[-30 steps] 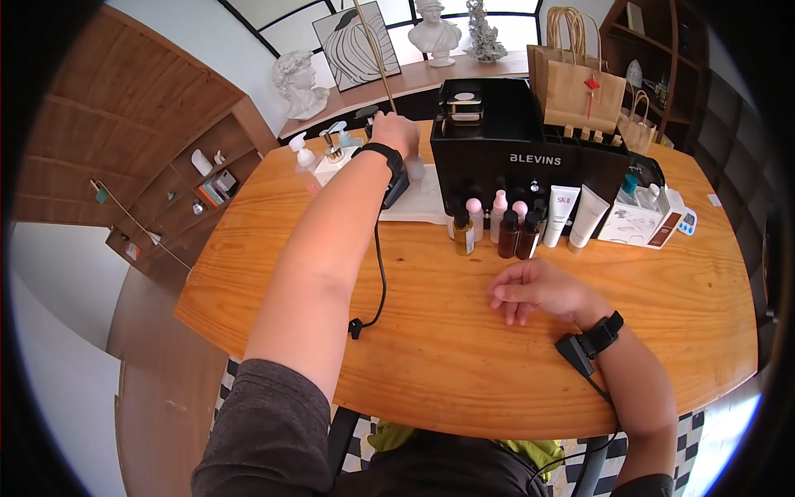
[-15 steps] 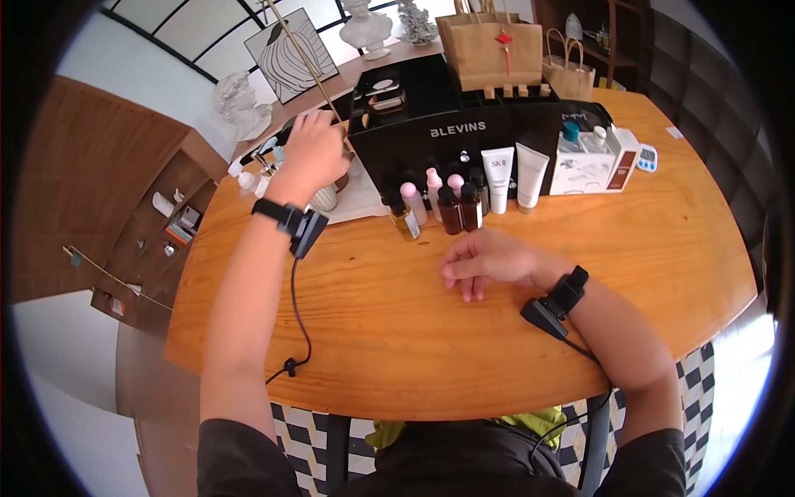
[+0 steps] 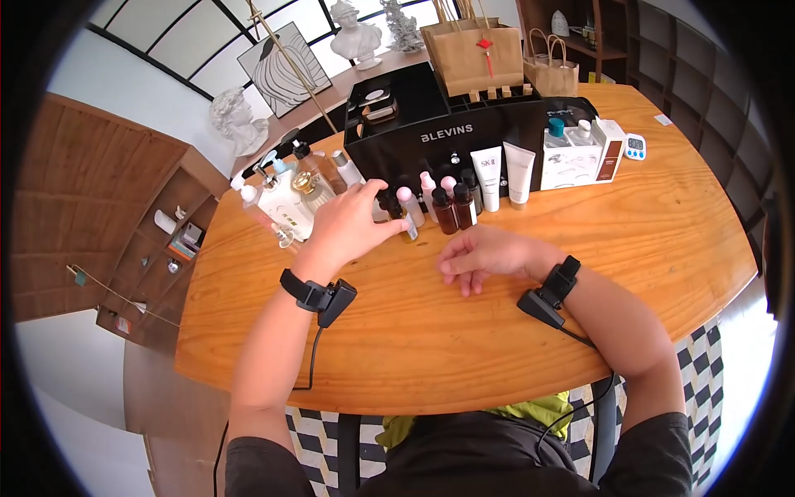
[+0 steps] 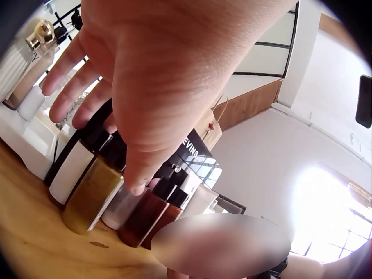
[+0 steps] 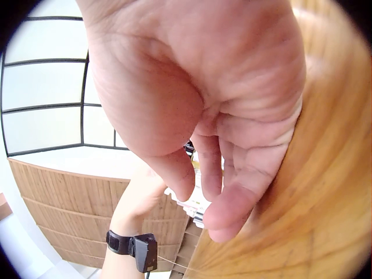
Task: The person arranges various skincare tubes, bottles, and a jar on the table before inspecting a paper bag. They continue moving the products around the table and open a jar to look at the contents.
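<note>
Wooden shelving (image 3: 157, 240) left; gridded windows (image 3: 174, 37) behind; checkered floor (image 3: 700, 364)

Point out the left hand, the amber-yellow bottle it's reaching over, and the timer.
left hand (image 3: 348, 225), head view, back of the hand.
amber-yellow bottle (image 4: 93, 195), left wrist view, its body.
timer (image 3: 635, 147), head view, its face.

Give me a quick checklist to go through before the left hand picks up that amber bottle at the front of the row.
1. Left hand over the amber bottle: ok, fingers spread above the row.
2. Grip on the bottle: not ok, thumb only near its cap, nothing held yet.
3. Bottle upright on the table: ok.
4. Room around it: not ok, the white bottle and brown bottles stand tight beside it.
5. Right hand out of the way: ok, resting on the table, holding nothing.
6. Cap tight: cannot tell.
</note>
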`<control>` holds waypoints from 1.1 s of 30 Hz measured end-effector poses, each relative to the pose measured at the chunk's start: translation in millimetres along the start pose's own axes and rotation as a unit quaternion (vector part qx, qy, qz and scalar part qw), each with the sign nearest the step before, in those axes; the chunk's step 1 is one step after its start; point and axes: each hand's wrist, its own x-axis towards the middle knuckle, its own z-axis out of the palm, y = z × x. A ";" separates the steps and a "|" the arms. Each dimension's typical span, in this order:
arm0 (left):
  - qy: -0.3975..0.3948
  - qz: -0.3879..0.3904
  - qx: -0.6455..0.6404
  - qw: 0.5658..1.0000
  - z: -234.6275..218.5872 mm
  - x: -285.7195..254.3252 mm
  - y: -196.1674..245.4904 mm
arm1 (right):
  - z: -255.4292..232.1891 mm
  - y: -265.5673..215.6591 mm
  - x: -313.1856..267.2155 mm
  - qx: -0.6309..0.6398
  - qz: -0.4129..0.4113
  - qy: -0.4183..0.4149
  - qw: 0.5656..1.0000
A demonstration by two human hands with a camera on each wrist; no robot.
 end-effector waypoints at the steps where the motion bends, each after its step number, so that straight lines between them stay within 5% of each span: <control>1: -0.001 0.001 -0.001 1.000 -0.2 2.7 3.8 | -0.6 0.9 0.3 0.002 -0.004 -0.004 1.000; 9: -0.076 -0.083 -0.033 0.993 -2.8 12.5 12.9 | 0.0 2.6 0.5 0.009 -0.005 -0.010 1.000; 30: 0.027 -0.041 -0.125 0.991 46.4 -9.4 -1.3 | -1.2 4.4 0.7 0.010 -0.007 -0.006 1.000; 33: -0.027 -0.070 -0.143 0.987 31.9 -18.0 13.1 | -2.0 5.3 0.5 0.016 -0.016 -0.012 1.000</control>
